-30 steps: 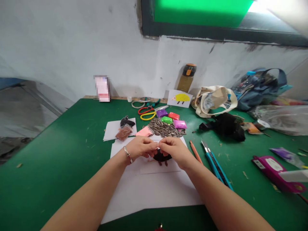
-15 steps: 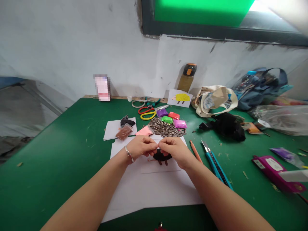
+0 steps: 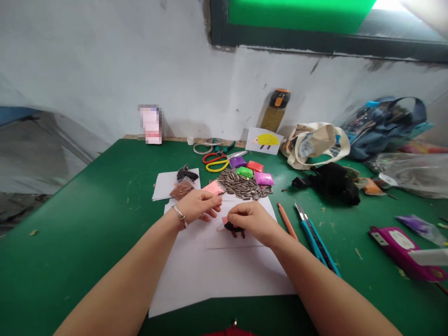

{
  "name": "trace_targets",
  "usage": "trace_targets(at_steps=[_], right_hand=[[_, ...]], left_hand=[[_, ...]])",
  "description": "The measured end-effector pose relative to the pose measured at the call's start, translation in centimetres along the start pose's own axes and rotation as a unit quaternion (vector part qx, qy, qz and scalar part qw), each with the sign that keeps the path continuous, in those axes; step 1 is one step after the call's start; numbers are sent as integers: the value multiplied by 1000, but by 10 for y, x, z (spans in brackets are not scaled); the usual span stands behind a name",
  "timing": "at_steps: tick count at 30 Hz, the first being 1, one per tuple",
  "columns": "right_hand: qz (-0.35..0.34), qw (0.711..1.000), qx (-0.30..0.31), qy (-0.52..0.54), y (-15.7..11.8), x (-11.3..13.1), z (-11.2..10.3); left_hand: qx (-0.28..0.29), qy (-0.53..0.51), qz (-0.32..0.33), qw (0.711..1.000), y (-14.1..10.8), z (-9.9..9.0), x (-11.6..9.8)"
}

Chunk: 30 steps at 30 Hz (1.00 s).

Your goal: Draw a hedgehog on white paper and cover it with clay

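My right hand (image 3: 252,220) is over a small card (image 3: 217,241), its fingertips pinched just above the black clay body of an animal figure (image 3: 232,227). What the pinch holds, if anything, is hidden. The figure has a pink head and short brown legs, and part of it is covered by the hand. To the left, my left hand (image 3: 200,205) hovers apart from the figure with loosely bent fingers and nothing visible in them. White paper sheets (image 3: 196,275) lie under both hands. Just beyond is a pile of striped sunflower seeds (image 3: 241,185).
Clay packets, including a purple one (image 3: 238,162) and a brown one (image 3: 182,188), surround the seeds. Scissors (image 3: 217,165) lie behind. An orange pencil (image 3: 287,220) and blue utility knives (image 3: 317,240) lie to the right. A hedgehog picture (image 3: 264,141) leans near a bottle (image 3: 276,111).
My hands were together above the figure. The left has moved away to the left, and the right has come down close to the figure's body. The camera view has shifted slightly.
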State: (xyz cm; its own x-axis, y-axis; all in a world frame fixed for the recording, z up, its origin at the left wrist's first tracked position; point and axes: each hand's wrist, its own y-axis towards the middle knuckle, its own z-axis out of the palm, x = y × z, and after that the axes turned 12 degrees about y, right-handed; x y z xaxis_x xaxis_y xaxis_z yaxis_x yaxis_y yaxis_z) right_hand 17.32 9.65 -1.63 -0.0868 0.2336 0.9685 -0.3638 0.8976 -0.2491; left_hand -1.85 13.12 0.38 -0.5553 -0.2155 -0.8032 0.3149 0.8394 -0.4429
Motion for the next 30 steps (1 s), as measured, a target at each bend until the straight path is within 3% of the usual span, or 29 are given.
trace_targets(at_steps=[13,22,27,30], right_hand=[[-72,974,-7,-217,2,-9,17],[-104,905,-44,-410,-1,-7,17],[-103,891,-53,-440,-1,-6,15],[-99,907,-56,-406,0,-5,12]], left_hand=[[-30,38,-19,999,1,7,-7],[-17,78,13,997,2,7,-4],[6,136,38,990,0,8,-3],[39,182,54,981,-5,10,-3]])
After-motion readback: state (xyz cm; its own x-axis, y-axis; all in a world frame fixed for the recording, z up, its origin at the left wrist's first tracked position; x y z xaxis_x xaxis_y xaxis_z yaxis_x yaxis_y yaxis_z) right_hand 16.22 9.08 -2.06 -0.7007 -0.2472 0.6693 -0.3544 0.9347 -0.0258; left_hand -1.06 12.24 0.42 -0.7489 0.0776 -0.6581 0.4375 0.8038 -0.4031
